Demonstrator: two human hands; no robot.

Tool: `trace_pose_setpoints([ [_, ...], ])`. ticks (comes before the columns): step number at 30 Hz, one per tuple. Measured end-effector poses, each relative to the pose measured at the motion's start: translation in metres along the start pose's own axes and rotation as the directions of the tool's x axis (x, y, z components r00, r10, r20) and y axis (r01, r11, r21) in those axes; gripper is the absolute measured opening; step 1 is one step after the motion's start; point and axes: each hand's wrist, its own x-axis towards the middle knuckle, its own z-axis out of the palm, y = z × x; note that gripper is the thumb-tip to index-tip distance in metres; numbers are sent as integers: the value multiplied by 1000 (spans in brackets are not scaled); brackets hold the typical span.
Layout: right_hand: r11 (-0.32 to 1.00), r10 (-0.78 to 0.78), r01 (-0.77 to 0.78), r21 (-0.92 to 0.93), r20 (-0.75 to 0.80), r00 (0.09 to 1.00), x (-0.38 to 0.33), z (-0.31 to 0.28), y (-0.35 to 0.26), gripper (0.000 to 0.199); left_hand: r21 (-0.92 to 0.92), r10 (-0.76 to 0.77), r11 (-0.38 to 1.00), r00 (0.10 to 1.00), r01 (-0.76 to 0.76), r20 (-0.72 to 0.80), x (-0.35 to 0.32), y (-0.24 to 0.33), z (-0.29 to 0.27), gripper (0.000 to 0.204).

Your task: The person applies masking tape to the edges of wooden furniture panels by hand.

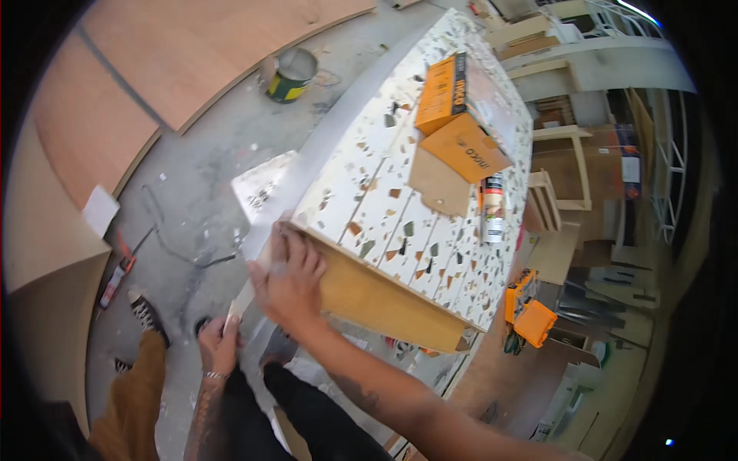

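Observation:
A terrazzo-patterned panel top [367, 203] with a plain wooden side stretches away in front of me. At its near left corner, my right hand [290, 273] is closed, its fingers bent over the edge and its thumb on a thin light strip [237, 302]. Lower down, my left hand [220, 346] pinches the same strip near its lower end, with the thumb along it. The strip runs slantwise by the corner; part of it is hidden behind my right hand.
On the top lie an opened orange box [453, 107] and a spray-type can [493, 207]. A paint tin [292, 75], a sealant gun [117, 278] and a cable are on the floor. Another person's brown-trousered leg [138, 384] stands at left. An orange toolbox [530, 311] sits at right.

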Motion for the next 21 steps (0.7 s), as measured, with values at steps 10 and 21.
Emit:
trace_pose_setpoints([
  [10, 999, -36, 36, 4, 38, 999, -7, 9, -4, 68, -302, 172, 948, 962, -103, 210, 22, -34, -13, 21],
  [21, 995, -78, 75, -65, -39, 996, -6, 24, 2, 75, -274, 769, 603, 456, -749, 448, 104, -48, -35, 18],
])
